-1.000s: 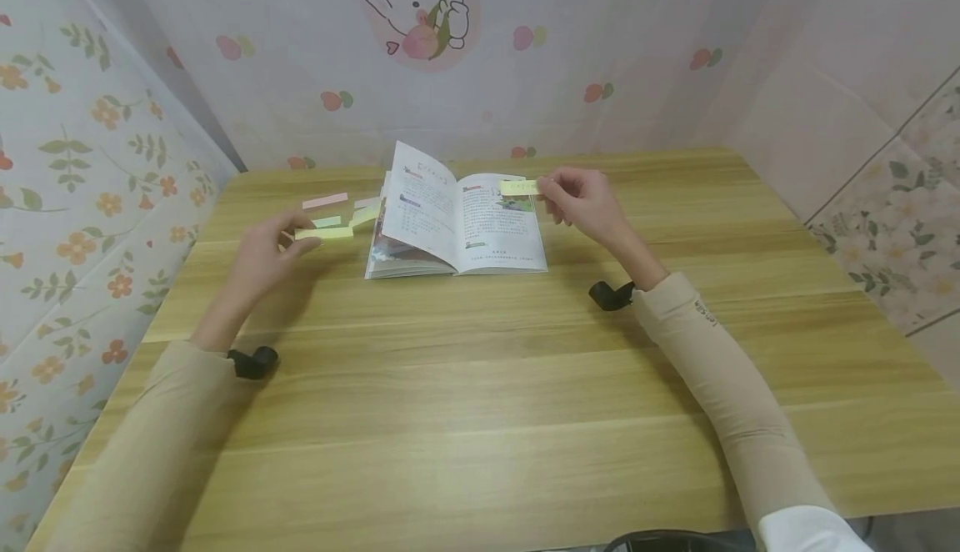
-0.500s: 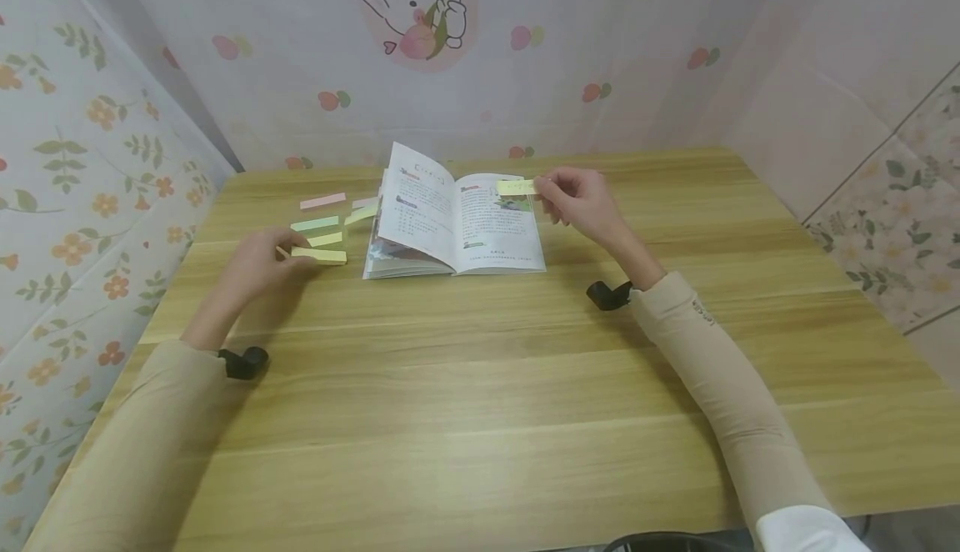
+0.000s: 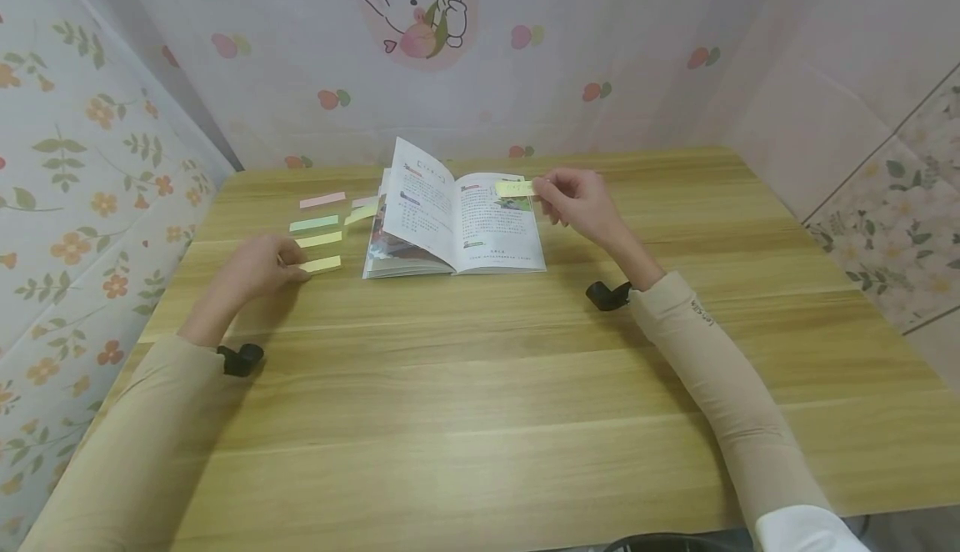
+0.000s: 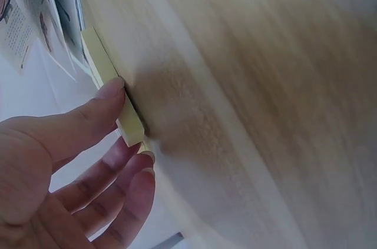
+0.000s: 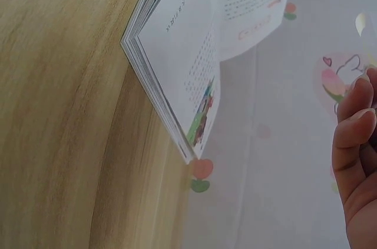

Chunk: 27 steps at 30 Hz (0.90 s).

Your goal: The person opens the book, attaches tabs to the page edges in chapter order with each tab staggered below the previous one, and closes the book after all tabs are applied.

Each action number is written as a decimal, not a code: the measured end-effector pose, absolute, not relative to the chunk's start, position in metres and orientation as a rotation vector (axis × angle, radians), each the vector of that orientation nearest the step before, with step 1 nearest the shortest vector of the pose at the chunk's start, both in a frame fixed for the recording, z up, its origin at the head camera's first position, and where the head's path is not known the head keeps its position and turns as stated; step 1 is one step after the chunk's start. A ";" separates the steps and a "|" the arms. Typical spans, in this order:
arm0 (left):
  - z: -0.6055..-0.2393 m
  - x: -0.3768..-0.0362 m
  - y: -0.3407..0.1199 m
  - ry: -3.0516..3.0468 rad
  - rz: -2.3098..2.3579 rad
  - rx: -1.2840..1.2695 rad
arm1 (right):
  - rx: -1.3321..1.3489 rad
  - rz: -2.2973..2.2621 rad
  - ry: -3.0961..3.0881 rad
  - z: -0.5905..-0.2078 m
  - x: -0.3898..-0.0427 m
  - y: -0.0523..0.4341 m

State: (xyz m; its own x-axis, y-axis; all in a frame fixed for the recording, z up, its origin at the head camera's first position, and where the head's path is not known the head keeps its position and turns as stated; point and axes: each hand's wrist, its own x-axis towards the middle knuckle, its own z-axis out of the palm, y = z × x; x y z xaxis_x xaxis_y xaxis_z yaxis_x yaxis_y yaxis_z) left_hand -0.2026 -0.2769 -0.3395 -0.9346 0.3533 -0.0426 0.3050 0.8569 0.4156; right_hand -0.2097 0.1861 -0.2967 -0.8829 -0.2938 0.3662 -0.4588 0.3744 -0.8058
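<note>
My left hand [image 3: 258, 275] pinches a thick yellow sticky-note pad [image 4: 103, 57] between thumb and fingers, low over the table left of the book. In the head view another yellow pad [image 3: 322, 239], a green pad [image 3: 314, 223] and a pink pad [image 3: 322, 200] lie in a column just beyond it. My right hand [image 3: 581, 202] pinches one end of a yellow sticky note [image 3: 514, 188] bearing handwriting, which overlaps the picture on the right page. The book [image 3: 501, 243] lies open, its left page [image 3: 420, 202] standing partly raised. At the right wrist view's edge, only some fingers [image 5: 353, 137] show.
Yellow [image 3: 361, 216] and pale [image 3: 365, 202] sticky notes stick out from the book's left side. The wooden table [image 3: 465, 385] stretches toward me. Behind it hangs a printed curtain [image 3: 540, 85], with a floral cloth [image 3: 82, 202] on the left.
My left hand has drawn the yellow pad toward me, uncovering the green pad and another yellow one. The right hand stays nearly still with its note. The raised left page has shifted slightly.
</note>
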 end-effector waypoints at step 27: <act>-0.323 -0.209 -0.274 2.807 0.568 0.474 | 0.702 1.521 -2.466 -0.293 -0.212 0.193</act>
